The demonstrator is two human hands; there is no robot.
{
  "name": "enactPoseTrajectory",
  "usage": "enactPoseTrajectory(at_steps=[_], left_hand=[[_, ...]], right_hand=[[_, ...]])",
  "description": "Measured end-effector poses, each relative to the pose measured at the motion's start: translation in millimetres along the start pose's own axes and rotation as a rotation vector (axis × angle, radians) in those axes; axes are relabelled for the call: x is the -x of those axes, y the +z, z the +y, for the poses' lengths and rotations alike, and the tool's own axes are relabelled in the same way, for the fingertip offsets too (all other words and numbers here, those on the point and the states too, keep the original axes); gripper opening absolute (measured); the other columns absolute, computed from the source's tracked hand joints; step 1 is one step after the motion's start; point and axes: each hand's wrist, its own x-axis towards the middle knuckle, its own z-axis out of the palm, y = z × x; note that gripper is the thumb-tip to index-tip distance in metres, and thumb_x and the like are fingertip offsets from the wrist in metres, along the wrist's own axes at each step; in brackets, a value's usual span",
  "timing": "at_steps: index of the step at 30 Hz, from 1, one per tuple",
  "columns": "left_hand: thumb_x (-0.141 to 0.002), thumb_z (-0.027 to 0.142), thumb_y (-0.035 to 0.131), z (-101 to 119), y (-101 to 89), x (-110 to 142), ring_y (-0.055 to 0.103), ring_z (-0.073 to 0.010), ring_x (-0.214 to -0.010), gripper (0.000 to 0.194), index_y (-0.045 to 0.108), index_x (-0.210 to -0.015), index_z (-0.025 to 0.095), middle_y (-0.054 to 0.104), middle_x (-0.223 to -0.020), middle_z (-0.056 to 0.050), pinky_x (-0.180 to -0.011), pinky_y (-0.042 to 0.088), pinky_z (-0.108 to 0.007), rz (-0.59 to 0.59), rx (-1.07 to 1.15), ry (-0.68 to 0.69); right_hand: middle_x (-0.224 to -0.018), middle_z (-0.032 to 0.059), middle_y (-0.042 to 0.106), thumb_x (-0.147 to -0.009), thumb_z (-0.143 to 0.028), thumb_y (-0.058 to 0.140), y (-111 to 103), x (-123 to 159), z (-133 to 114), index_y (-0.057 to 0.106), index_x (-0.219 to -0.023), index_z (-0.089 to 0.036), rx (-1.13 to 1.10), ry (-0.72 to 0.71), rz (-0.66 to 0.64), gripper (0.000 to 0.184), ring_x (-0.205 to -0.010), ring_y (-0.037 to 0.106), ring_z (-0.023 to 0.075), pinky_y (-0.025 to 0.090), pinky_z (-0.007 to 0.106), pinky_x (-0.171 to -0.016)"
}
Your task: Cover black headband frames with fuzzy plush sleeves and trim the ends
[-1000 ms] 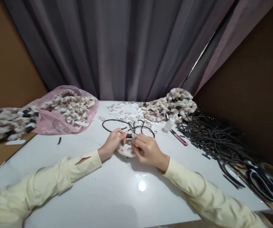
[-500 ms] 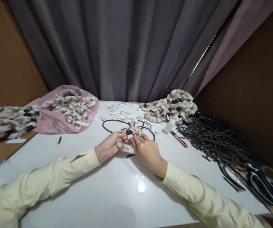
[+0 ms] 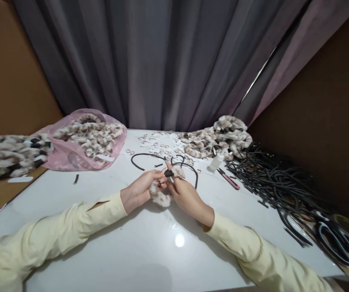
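Note:
Both hands meet over the middle of the white table [image 3: 107, 251], on one furry strap [image 3: 161, 195] of white and brown plush with a black coiled cord wrap [image 3: 168, 173]. My left hand [image 3: 142, 187] pinches the left end of the black wrap between thumb and fingers. At the right end, my right hand [image 3: 186, 194] is closed on the strap, with its index finger raised beside the wrap. Part of the plush hangs below the fingers. Loose black cord [image 3: 138, 161] curves on the table just behind the hands.
A pink bag [image 3: 118, 148] of furry straps lies at the left, a furry pile [image 3: 232, 136] at the back right. Small metal rings [image 3: 150, 140] are scattered between. A clear bottle [image 3: 216, 163], pink-handled snips [image 3: 230, 180], black cords [image 3: 271, 178] and scissors [image 3: 334, 243] lie rightward.
The furry strap has turned in my hands, and its plush now hangs lower between them. My right hand has shifted its grip, its index finger now pointing up.

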Motion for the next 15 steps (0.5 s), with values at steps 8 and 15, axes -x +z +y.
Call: enactPoseTrajectory(at_steps=[8, 15], left_hand=[[-0.077, 0.022, 0.057, -0.8, 1.5, 6.1, 0.036, -0.0032, -0.04, 0.02, 0.042, -0.066, 0.015, 0.044, -0.049, 0.006, -0.042, 0.029, -0.013, 0.043, -0.295, 0.163], [-0.085, 0.032, 0.046, -5.5, -0.3, 13.3, 0.052, -0.0098, -0.047, 0.016, 0.04, -0.076, 0.02, 0.05, -0.051, 0.007, -0.052, 0.039, -0.02, 0.042, -0.852, 0.592]], right_hand=[[-0.057, 0.0005, 0.051, -0.086, -0.024, 0.038, 13.9, -4.6, 2.7, 0.056, -0.075, -0.017, -0.611, 0.087, 0.097, 0.022, -0.056, 0.049, 0.0134, 0.038, 0.022, -0.053], [-0.041, -0.0034, 0.036, -0.085, -0.021, 0.039, 2.6, -2.1, -4.9, 0.052, -0.054, -0.015, -0.793, 0.158, -0.024, 0.034, -0.041, 0.034, 0.0082, 0.026, 0.021, -0.045]])
